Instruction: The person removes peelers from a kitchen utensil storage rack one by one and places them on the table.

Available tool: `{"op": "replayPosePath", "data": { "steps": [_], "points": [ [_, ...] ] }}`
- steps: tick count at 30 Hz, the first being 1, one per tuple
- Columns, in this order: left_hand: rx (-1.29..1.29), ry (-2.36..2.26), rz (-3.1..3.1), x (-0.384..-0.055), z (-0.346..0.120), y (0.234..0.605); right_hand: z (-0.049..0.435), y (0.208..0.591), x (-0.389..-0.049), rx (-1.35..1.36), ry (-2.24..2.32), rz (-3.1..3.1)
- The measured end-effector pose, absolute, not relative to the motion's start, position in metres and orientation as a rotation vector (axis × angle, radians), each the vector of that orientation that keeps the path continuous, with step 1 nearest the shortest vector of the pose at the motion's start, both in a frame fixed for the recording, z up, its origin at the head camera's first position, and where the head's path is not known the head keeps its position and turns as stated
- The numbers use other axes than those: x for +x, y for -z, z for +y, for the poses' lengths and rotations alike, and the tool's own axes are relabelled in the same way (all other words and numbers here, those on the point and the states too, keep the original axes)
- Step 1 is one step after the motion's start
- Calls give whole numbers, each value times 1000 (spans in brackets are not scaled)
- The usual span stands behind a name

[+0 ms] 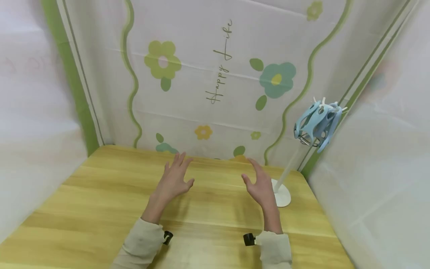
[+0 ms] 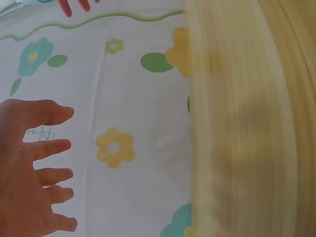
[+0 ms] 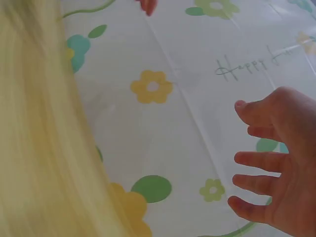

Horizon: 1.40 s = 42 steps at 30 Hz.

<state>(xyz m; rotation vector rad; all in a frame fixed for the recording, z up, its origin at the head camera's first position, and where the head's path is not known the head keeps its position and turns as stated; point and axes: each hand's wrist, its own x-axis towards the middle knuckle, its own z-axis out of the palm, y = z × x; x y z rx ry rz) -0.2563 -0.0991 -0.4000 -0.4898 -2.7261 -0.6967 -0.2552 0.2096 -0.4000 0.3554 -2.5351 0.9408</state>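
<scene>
The left sleeve (image 1: 142,239) and right sleeve (image 1: 275,249) are of pale, off-white cloth, softly wrinkled. At their inner edges sit a small black left camera (image 1: 167,238) and a blocky black right camera (image 1: 249,239). Left hand (image 1: 172,181) and right hand (image 1: 260,186) are bare.

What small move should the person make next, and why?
Perhaps the bare right hand should ease rightward toward the thin white pole topped by a light-blue openwork shade: the hand holds nothing, and the pole's round white base shows beside it in the head view.
</scene>
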Motion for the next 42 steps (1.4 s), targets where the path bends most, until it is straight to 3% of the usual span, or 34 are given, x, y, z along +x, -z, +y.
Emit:
{"op": "replayPosePath", "data": {
  "steps": [14, 22, 33, 42],
  "points": [
    [-547, 686, -2765, -268, -92, 392, 275, 361, -270, -141, -1095, -2194],
    [-617, 716, -2729, -270, -89, 386, 309, 340, -298, -387, -1146, -2058],
    [-741, 689, -2699, -273, -73, 382, 342, 332, -311, -154, -1477, -2207],
    [-975, 906, -2676, -276, -31, 381, 350, 333, -312, -67, -1478, -2251]
  ]
}}
